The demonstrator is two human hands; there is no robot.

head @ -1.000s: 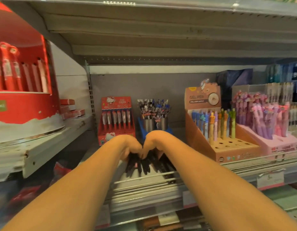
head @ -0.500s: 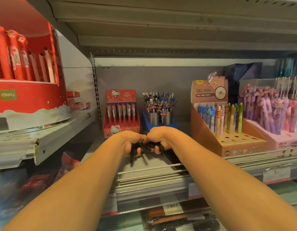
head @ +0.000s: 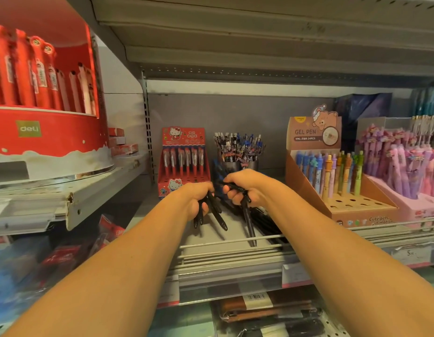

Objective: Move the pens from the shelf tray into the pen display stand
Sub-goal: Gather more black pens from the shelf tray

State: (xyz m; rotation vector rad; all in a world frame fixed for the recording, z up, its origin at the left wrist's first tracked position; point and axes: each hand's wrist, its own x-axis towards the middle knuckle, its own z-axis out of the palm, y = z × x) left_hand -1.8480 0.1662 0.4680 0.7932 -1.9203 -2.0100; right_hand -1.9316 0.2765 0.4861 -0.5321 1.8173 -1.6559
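Both hands curl around black pens above the shelf tray — left hand and right hand side by side, pens' long axes slanting down toward the viewer, display stand just behind.

Counts on the shelf, as far as I can make them out

I see two hands, my left hand gripping about three black pens and my right hand gripping at least two, with more black pens lying on the shelf tray by its right edge, too overlapped to count. Behind stand four pen displays: one red Hello Kitty box with six pens, one blue stand with two metal cups, one orange gel pen box, one pink box.
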